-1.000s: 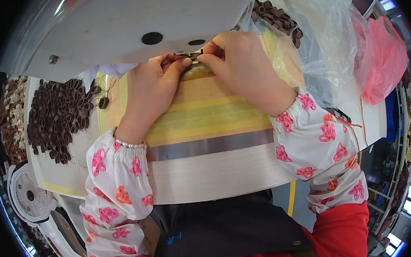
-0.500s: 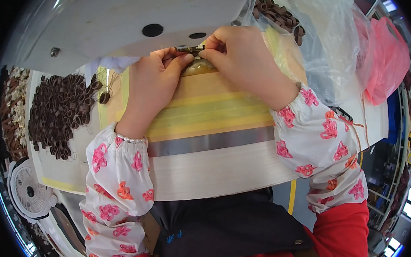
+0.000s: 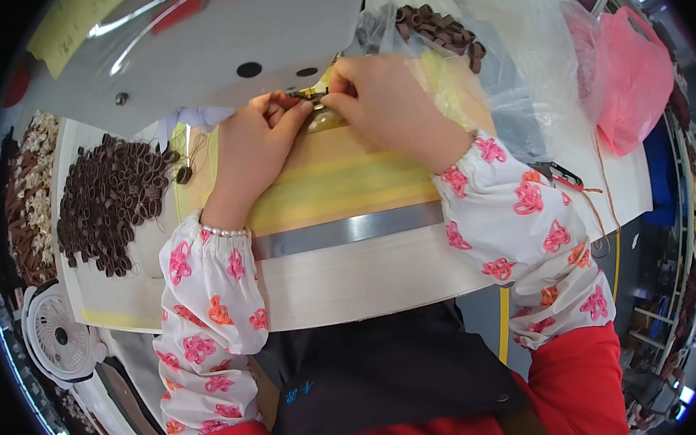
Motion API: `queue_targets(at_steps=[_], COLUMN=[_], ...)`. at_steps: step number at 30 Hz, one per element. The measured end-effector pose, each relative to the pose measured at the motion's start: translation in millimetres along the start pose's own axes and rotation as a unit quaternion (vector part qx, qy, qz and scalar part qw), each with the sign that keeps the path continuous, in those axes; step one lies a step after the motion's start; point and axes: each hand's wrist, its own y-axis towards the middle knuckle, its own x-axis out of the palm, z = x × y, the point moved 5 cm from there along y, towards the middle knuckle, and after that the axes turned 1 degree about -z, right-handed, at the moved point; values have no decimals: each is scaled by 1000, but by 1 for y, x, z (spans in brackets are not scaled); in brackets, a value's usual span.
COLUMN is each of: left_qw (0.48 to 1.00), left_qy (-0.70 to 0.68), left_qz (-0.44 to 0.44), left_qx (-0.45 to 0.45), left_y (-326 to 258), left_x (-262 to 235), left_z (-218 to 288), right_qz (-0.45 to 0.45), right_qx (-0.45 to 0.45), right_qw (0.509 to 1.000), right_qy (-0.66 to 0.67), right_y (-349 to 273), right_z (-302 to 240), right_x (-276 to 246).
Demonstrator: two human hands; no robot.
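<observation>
My left hand (image 3: 253,144) and my right hand (image 3: 379,100) meet under the grey machine head (image 3: 207,41), fingertips pinched together on a small dark piece (image 3: 314,96) at the needle area. The piece is mostly hidden by my fingers. Both hands rest on the yellow taped work surface (image 3: 350,178), crossed by a metal strip (image 3: 347,232). A heap of small brown loops (image 3: 114,203) lies to the left of my left wrist.
A clear plastic bag with more brown loops (image 3: 439,28) sits behind my right hand. A pink plastic bag (image 3: 635,76) is at far right. A white fan (image 3: 58,335) stands at lower left. The table's pale front edge (image 3: 360,278) runs near my body.
Both hands stay pinched on the small piece under the machine head, with only slight shifting of fingers; the view has moved a little.
</observation>
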Motion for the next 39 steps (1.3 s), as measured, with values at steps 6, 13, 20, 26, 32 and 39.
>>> queue_targets(at_steps=[6,13,20,26,32,39], left_qw=[993,982,962,985,990,996], left_qy=[-23,-30,-118,-54,-93,-44], left_qz=[-31,-82,-65,-75,-79,-50], left_qx=[109,165,237,148,66,61], left_y=[-29,-41,-28,-18,-15,-9], left_x=[2,-5,-2,-7,-4,-3], left_z=[14,26,31,6,8,12], right_qz=[-17,-113,-180,-204,-198,10], right_qx=[66,153,-9,100,168,-108], right_qw=[996,953,966,934,920,992], right_qy=[59,236,185,276,294,56], right_y=[-16,-23,-69,-19,-8,-12], right_z=[0,-4,-59,-15,-5,-10], right_x=[3,6,8,0,7,4])
